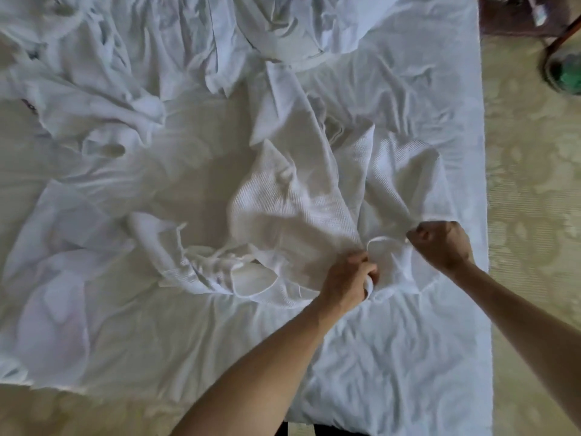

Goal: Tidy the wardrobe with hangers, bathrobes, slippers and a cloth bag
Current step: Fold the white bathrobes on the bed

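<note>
A white waffle-weave bathrobe [301, 196] lies crumpled on the bed, near the bed's right side. My left hand [349, 278] grips a bunch of the robe's fabric at its near edge, fingers curled round it. My right hand [440, 243] is closed in a fist on the robe's cloth a little to the right, pulling it taut. A short loop of fabric [382, 242] arches between the two hands. Another white garment [94, 99] lies rumpled at the far left of the bed.
The bed [408, 357] is covered with a wrinkled white sheet, more bunched linen [283, 33] at the far end. Patterned beige carpet [534, 215] runs along the right. A dark round object with green inside [566, 70] stands at the top right.
</note>
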A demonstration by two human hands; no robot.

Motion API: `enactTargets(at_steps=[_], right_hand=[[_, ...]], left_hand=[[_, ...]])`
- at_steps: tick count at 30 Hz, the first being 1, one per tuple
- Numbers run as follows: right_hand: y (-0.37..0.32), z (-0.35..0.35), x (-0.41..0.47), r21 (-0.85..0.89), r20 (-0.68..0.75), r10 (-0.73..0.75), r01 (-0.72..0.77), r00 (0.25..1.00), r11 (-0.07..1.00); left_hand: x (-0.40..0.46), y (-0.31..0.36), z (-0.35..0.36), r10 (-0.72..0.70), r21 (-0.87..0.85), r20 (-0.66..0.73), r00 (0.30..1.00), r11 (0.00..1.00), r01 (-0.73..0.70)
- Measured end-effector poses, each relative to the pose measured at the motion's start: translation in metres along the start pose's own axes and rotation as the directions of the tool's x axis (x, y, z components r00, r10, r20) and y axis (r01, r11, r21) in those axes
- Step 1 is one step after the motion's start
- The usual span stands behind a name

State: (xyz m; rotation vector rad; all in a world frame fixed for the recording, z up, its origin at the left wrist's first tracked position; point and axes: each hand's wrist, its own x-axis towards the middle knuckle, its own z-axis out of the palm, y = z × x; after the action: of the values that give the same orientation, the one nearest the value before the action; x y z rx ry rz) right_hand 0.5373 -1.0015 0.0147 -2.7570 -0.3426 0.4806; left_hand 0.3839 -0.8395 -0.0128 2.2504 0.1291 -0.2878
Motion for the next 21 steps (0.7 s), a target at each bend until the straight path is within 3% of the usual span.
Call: enactTargets(at_steps=[3,5,8,10,12,13,14,16,18,21], right_hand=[[-0.039,-0.014,0.011,0.061,-0.14,-0.18,0.19,0.974,0.98],[-0.074,-0.013,0.015,0.067,-0.171,-0.393,0.408,0.904,0.91],[-0.135,0.002,0.018,0.057,-0.079,-0.668,0.672,0.74,0.738],[-0.173,0.02,0.017,0.028,0.035,-0.817,0.816,0.576,0.577],[-0.202,0.045,0.018,-0.096,0.193,-0.891,0.911,0.411,0.4],[-0.211,0.058,0.022,-0.176,0.26,-0.893,0.927,0.367,0.33],[-0.215,0.071,0.027,-0.243,0.299,-0.883,0.923,0.363,0.298],[-0.215,0.092,0.043,-0.314,0.333,-0.828,0.881,0.452,0.354],[-0.213,0.106,0.055,-0.358,0.348,-0.778,0.841,0.524,0.406],[-0.212,0.121,0.061,-0.337,0.316,-0.833,0.875,0.454,0.348]], left_hand=[[-0.002,-0.005,-0.023,0.043,0.021,0.108,0.993,0.999,-0.046],[-0.012,-0.014,-0.043,0.104,0.079,0.115,0.988,0.99,-0.114],[-0.036,-0.039,-0.083,0.145,0.202,-0.105,0.984,0.972,-0.122],[-0.056,-0.065,-0.118,0.099,0.236,-0.3,0.949,0.971,-0.026],[-0.08,-0.101,-0.148,0.029,0.251,-0.403,0.915,0.965,0.08],[-0.093,-0.116,-0.159,-0.011,0.267,-0.423,0.906,0.954,0.136],[-0.104,-0.132,-0.166,-0.082,0.259,-0.417,0.905,0.944,0.205],[-0.122,-0.16,-0.174,-0.363,0.169,-0.276,0.89,0.893,0.417],[-0.13,-0.185,-0.173,-0.586,0.092,-0.08,0.807,0.801,0.591],[-0.131,-0.198,-0.169,-0.641,0.075,0.041,0.766,0.767,0.638]])
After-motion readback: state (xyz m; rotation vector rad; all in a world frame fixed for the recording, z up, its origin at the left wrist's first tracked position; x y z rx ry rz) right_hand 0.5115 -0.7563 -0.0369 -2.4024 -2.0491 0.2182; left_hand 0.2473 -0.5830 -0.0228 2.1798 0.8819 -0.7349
